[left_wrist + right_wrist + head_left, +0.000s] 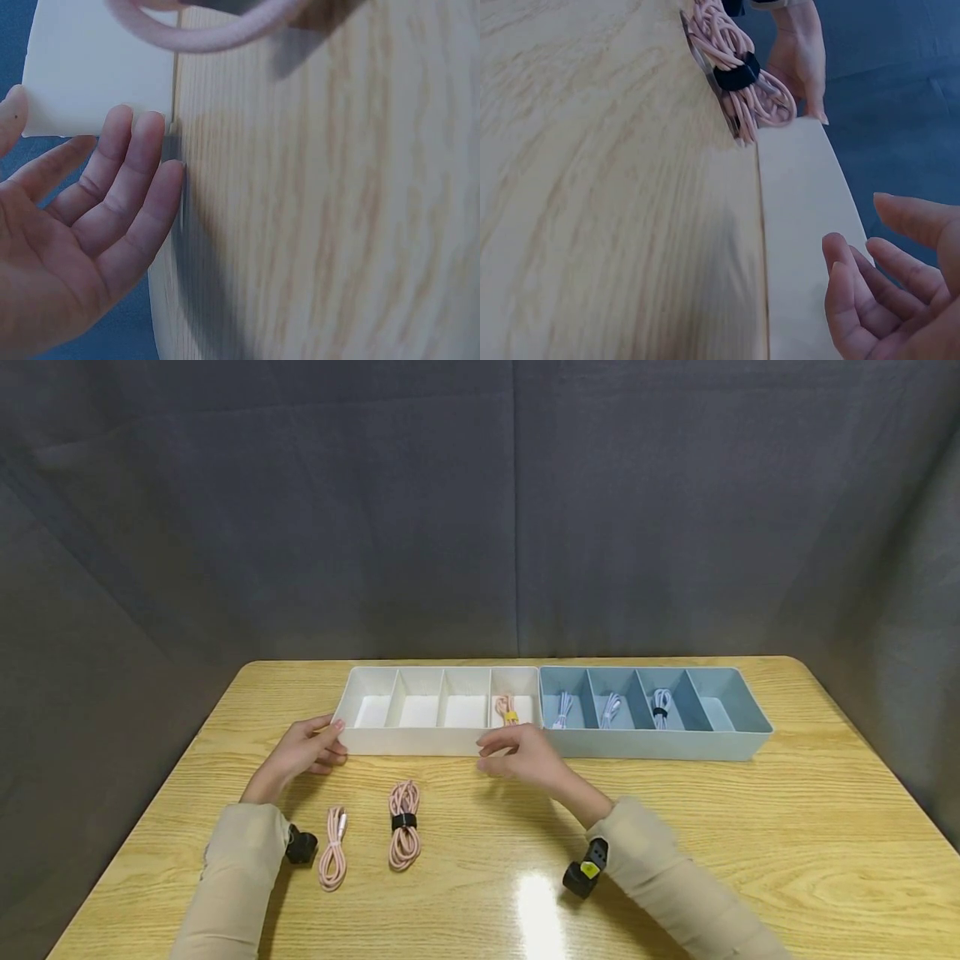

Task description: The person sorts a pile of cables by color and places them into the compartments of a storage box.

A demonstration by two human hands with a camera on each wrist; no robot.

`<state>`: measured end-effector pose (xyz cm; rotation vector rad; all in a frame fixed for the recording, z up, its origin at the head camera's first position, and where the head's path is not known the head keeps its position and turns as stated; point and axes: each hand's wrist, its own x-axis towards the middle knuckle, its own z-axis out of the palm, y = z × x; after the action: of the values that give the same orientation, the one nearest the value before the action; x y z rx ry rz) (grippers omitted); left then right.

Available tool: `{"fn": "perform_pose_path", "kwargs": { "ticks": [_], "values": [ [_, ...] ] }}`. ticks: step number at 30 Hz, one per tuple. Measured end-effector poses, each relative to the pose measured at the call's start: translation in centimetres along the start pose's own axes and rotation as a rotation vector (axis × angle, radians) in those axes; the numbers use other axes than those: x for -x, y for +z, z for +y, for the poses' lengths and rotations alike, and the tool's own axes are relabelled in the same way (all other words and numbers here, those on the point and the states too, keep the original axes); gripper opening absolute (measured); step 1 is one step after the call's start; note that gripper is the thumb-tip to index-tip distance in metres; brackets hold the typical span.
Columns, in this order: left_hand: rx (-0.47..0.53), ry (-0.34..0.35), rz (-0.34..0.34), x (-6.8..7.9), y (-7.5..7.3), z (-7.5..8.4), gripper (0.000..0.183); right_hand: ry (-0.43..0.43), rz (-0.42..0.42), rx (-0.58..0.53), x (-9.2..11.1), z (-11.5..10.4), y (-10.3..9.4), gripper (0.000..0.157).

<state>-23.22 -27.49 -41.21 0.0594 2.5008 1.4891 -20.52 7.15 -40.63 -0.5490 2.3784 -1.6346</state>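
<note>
A white divided box (411, 742) stands toward the back of the table, with a pink cable (506, 706) tied in yellow in its rightmost compartment. My left hand (306, 750) is at the box's left end, its extended fingertips right at the corner. Near the right part of the box's front wall is my right hand (523, 753), fingers loosely bent and holding nothing. In front of the box lie two coiled pink cables: a thin cable (332, 852) with a white plug and a thicker cable (405, 827) bound by a black strap.
A blue-grey divided box (652, 743) adjoins the white one on the right. Three of its compartments hold pale cables, among them a cable (661, 703) with a black strap. Behind the wooden table (465, 910) hangs a dark curtain (375, 527).
</note>
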Motion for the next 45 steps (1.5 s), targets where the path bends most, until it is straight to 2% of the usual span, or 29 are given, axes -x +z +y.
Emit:
{"fn": "perform_pose_path", "kwargs": {
  "ticks": [7, 16, 34, 40, 45],
  "values": [
    [-0.008, -0.008, 0.004, 0.2, 0.0, 0.0, 0.06, -0.079, -0.084, 0.014, -0.6, 0.0, 1.8, 0.035],
    [0.004, -0.022, -0.003, 0.0, -0.1, 0.1, 0.063, -0.012, -0.207, -0.015, -1.4, -0.9, 3.5, 0.043],
    [0.016, -0.029, -0.01, -0.2, -0.1, -0.1, 0.063, 0.022, -0.424, -0.047, -3.4, -1.3, 6.2, 0.053],
    [0.004, -0.033, -0.007, -0.3, -0.1, -0.1, 0.062, 0.055, -0.46, -0.022, -4.1, -1.3, 6.6, 0.056],
    [0.012, -0.032, -0.01, -0.2, -0.2, -0.1, 0.062, 0.048, -0.464, 0.029, -4.7, -1.2, 7.1, 0.055]
  ]
}}
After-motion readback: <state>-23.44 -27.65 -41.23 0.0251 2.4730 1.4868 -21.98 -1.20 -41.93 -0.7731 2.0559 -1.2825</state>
